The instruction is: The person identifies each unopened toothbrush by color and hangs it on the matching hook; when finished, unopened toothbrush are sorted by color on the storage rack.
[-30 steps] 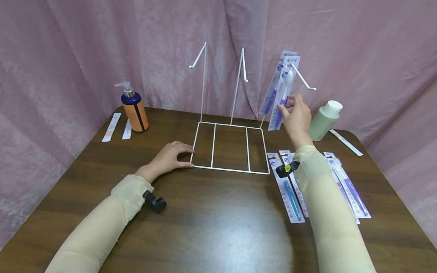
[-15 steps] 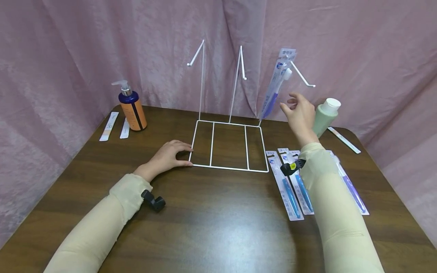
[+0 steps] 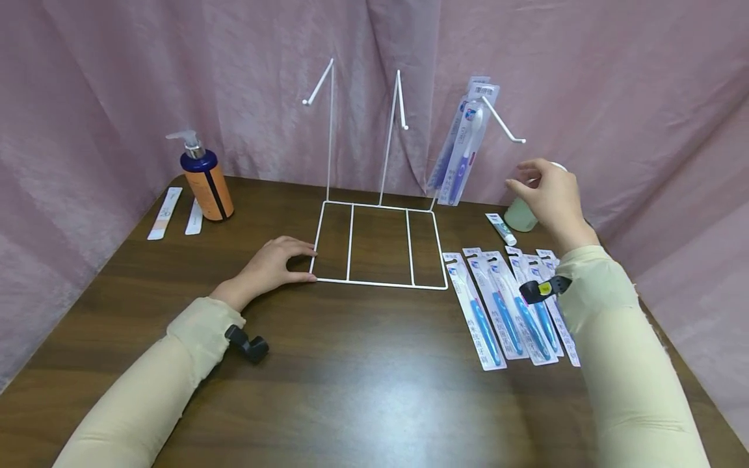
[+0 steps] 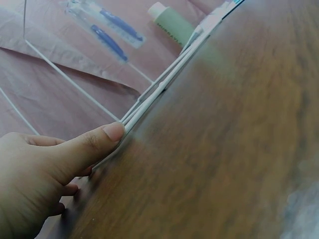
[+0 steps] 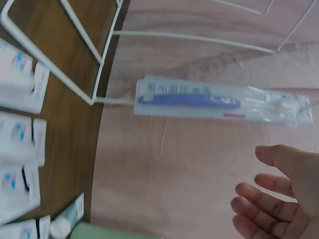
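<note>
A white wire display rack (image 3: 380, 283) with upright hooks stands on the table. My left hand (image 3: 269, 266) grips its near left corner; in the left wrist view the thumb (image 4: 113, 131) lies on the wire. Packaged purple toothbrushes (image 3: 466, 146) hang from the rack's right hook, one in front of another. My right hand (image 3: 552, 195) is in the air right of them, fingers loosely bent and holding nothing. In the right wrist view it is apart from the hanging packs. Below it lie several packaged blue toothbrushes (image 3: 476, 318), partly hidden by the right sleeve.
A green bottle (image 3: 519, 216) stands behind my right hand, partly covered by it, beside a small tube (image 3: 501, 229). At back left is an orange pump bottle (image 3: 209, 185) near two flat white packets (image 3: 166, 213). A pink curtain (image 3: 263, 117) hangs behind the table.
My right hand has let go of the purple toothbrush pack, now hanging on the hook, and moved right. The head view has shifted; the left hand stays at the rack corner.
</note>
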Available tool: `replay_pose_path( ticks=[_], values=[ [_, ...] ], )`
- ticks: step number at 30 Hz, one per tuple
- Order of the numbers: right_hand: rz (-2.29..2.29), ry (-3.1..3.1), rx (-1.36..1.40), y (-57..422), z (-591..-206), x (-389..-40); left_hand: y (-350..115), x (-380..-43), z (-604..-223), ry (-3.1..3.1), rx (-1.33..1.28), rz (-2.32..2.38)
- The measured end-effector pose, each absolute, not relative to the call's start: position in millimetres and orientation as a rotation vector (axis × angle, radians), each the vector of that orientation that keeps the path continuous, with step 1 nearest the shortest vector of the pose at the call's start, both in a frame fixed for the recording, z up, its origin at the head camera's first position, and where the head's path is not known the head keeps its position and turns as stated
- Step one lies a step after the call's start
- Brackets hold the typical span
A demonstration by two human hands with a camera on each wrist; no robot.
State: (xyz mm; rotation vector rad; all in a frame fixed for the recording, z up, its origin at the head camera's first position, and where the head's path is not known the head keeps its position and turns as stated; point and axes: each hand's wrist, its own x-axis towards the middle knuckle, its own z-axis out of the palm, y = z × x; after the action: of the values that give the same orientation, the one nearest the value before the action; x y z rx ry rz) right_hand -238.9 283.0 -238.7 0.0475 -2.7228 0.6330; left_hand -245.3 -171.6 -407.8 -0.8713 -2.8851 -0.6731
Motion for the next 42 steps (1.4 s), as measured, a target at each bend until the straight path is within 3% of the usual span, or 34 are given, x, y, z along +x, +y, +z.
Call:
replay_pose_path(
  ticks=[20,42],
  values=[
    [0.429,-2.982,0.14,352.6,-257.5,-185.5,-173.1,-247.3,-406.9,-2.88,-0.884,-0.686],
    [0.512,-3.022,0.037,414.2,-332.8,-137.8,-173.4,-247.2,-409.3,-2.868,-0.886,-0.685]
  ],
)
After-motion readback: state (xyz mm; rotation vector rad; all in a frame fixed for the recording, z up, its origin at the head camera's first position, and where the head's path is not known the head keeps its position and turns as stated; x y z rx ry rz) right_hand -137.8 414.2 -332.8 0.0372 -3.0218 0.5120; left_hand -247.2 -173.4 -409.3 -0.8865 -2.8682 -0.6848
